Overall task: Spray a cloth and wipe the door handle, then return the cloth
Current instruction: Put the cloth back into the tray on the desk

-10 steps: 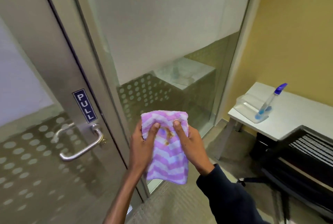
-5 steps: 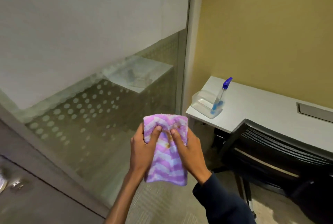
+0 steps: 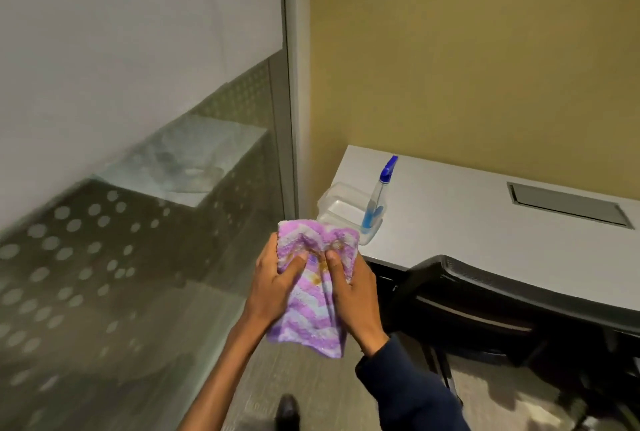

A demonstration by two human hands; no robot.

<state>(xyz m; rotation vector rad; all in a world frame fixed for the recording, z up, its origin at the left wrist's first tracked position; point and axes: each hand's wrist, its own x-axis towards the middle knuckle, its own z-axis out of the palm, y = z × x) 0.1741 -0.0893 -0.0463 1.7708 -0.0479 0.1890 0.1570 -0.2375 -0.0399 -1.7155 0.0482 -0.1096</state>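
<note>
A frosted glass partition (image 3: 138, 153) with a dotted band fills the left side, meeting a mustard-yellow wall (image 3: 467, 49) at the corner. Against that wall stands a white worktop (image 3: 467, 222), and at its near left corner sits a clear plastic container (image 3: 341, 203) with a spray bottle (image 3: 375, 202) leaning in it, blue nozzle up and a little blue liquid at the bottom. A grey cable hatch (image 3: 568, 203) is set flush in the worktop further right. A black mesh chair (image 3: 502, 302) is pushed in close under the worktop edge, standing between the person and most of the worktop. One dark shoe (image 3: 287, 411) shows on the carpet below.

The cloth (image 3: 315, 288) is held up in front of the container, covering its near edge. It is fluffy, with purple, pink and white zigzag stripes and a brownish stain near the middle. The left hand (image 3: 273, 288) and right hand (image 3: 356, 295) each clasp one side of it, thumbs pressed into the front near the top, so it hangs bunched between them.
</note>
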